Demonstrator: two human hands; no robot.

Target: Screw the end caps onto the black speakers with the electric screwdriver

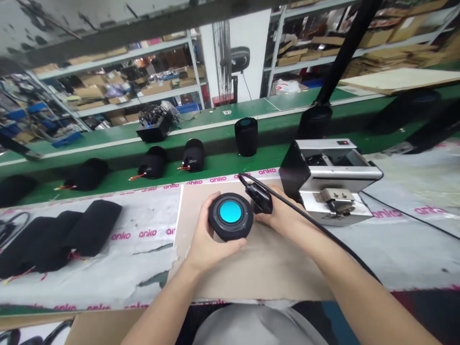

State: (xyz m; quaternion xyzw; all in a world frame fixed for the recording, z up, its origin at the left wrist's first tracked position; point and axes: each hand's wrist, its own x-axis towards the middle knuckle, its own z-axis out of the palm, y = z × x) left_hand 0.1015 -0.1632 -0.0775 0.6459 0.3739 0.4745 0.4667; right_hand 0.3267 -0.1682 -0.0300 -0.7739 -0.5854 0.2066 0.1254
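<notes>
My left hand (212,242) is wrapped round a black cylindrical speaker (231,218) with a bright blue disc on its upper face, held over a brown cardboard sheet (266,268). Just right of the speaker, my right hand (275,208) grips a black handheld tool (259,197) with a black cable that loops and runs back along my right forearm. The tool's tip is close to the speaker's right edge; whether they touch is hard to tell.
A silver and black machine (332,182) stands to the right. Another black speaker (246,136) stands upright behind. Several black cylinders with red wires (154,163) lie at left, some on the paper covering (143,258). Shelves (136,81) hold boxes beyond.
</notes>
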